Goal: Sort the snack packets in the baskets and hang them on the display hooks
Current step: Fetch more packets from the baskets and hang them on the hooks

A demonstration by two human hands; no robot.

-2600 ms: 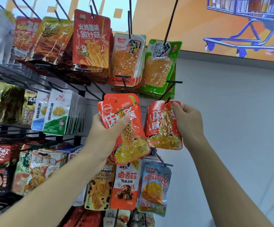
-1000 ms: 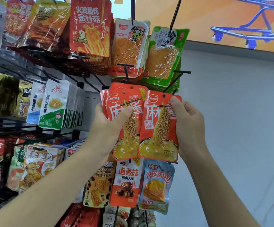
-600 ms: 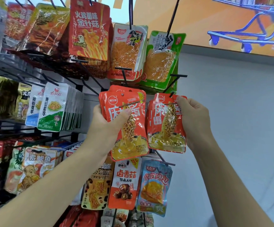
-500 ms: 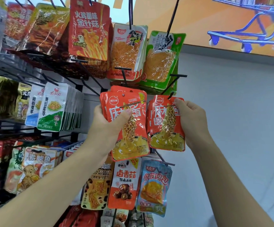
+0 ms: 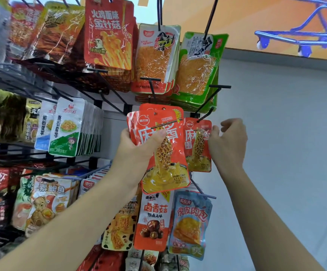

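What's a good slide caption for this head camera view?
Left hand holds orange packets; right hand beside one on a hook.

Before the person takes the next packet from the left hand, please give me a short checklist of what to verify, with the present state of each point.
1. Single orange packet is on the black hook: ok, the hook tip meets its top hole.
2. Right hand has let go: cannot tell, the fingers are spread but a fingertip is at the packet's edge.
3. Left hand holds the orange packet stack firmly: ok, thumb across the front.
4. Stack matches the hung packet: ok, same orange design.
5. Hung packet hangs straight: ok, roughly upright.
6. Room left on the hook: cannot tell, its length is hidden.
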